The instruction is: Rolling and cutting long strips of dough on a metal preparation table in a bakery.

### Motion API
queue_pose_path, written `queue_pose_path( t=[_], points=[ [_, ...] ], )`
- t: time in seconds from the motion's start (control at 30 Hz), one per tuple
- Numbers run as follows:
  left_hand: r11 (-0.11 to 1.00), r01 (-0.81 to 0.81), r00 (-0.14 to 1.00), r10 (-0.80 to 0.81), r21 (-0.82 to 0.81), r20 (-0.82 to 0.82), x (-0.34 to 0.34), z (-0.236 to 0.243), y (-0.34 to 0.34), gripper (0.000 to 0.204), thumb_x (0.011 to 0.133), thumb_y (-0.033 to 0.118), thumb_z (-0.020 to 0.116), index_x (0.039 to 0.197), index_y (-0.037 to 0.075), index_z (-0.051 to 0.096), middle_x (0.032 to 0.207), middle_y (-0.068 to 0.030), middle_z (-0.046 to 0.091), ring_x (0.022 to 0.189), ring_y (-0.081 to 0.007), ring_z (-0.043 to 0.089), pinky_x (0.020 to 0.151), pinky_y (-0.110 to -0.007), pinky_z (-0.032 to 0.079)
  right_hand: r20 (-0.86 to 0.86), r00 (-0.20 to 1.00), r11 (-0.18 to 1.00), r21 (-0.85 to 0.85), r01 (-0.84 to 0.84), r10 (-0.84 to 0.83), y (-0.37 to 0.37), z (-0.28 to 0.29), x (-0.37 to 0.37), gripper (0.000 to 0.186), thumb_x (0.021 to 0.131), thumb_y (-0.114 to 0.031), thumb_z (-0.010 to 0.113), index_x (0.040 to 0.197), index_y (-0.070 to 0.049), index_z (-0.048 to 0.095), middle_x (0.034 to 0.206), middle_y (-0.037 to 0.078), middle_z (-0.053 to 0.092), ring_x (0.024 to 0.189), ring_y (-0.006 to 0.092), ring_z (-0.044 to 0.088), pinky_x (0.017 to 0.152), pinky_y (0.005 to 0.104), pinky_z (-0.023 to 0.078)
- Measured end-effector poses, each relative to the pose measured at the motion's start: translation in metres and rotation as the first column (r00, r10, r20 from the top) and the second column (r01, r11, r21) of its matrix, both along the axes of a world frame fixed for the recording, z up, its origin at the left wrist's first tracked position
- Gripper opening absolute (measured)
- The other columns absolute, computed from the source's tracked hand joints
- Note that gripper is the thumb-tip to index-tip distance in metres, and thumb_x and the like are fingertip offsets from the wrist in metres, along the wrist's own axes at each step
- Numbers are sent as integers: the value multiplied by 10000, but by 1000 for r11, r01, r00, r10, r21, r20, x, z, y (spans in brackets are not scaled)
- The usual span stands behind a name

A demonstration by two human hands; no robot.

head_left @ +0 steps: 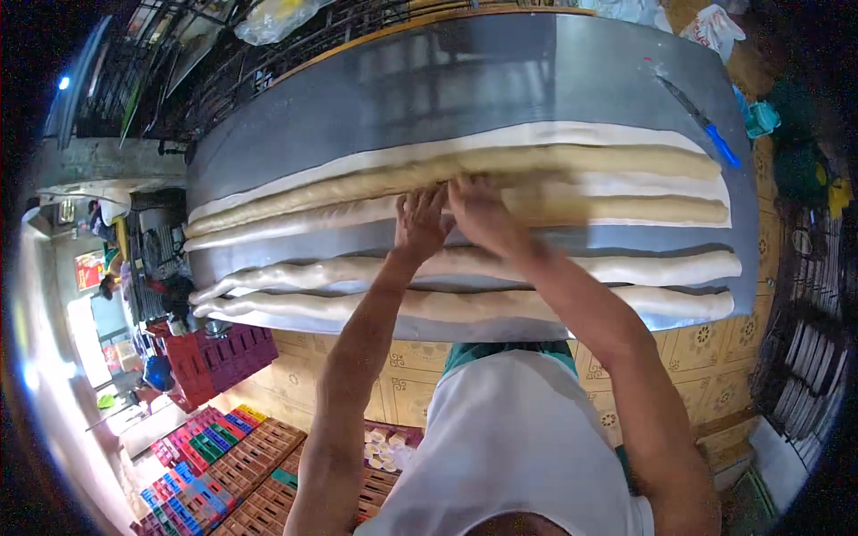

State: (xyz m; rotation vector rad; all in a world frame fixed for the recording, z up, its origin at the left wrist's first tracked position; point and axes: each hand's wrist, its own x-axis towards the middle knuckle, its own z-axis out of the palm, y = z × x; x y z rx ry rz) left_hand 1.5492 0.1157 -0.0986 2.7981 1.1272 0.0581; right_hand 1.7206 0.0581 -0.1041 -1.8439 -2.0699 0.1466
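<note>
A long white dough sheet [617, 185] lies across the metal table, bearing a far tan strip of filling [626, 161] and a nearer tan strip [661, 211]. My left hand [422, 219] is at the nearer strip, its fingers bent over the dough's edge. Close beside it on the right, my right hand [483, 210] has its fingers curled at the dough by the far strip. Right of that hand, part of the dough and filling is smeared by motion. Two long, pale dough rolls, a farther one [657, 270] and a nearer one [670, 304], lie closer to me, partly hidden under my forearms.
A knife with a blue handle [722, 146] lies at the table's far right. The dark metal table [447, 80] has a wooden strip [393, 37] along its far edge. Coloured plastic crates [201, 442] stand on the floor at lower left; racks [818, 286] stand at right.
</note>
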Motion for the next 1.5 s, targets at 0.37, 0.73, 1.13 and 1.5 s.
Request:
queue_pose_path(
  t=[0.37, 0.73, 1.13, 1.5],
  points=[
    [995, 94, 994, -91, -31, 62, 35, 0, -3, 792, 846, 408, 807, 1527, 115, 529, 1554, -107, 516, 1433, -350, 440, 1159, -590, 345, -193, 974, 921, -387, 40, -123, 0, 7, 49, 365, 937, -119, 590, 1282, -18, 652, 1217, 243, 659, 1119, 417, 634, 1001, 553, 499],
    [984, 176, 983, -174, -21, 54, 77, 0, -22, 844, 832, 405, 828, 1539, 92, 490, 1559, -135, 508, 1410, -379, 474, 1170, -576, 350, -233, 958, 933, -350, 79, -168, -21, -22, 83, 485, 918, -283, 672, 1344, -53, 638, 1329, 163, 617, 1170, 363, 603, 1011, 547, 469],
    [993, 110, 994, -109, -45, 13, 93, -6, -40, 841, 871, 418, 775, 1578, 96, 453, 1550, -183, 508, 1409, -408, 471, 1182, -613, 325, -339, 931, 934, -356, 2, -131, -31, 2, 114, 325, 935, -128, 549, 1187, 40, 665, 1100, 251, 729, 1038, 475, 694, 881, 547, 565],
    [989, 119, 989, -109, -92, 100, 117, -2, -61, 798, 862, 366, 795, 1559, 124, 490, 1522, -94, 554, 1381, -362, 491, 1143, -571, 374, -434, 889, 726, -658, -200, -148, -37, 35, 151, 375, 878, -158, 639, 1216, 2, 670, 1239, 175, 662, 1153, 418, 628, 948, 530, 517]
  ],
)
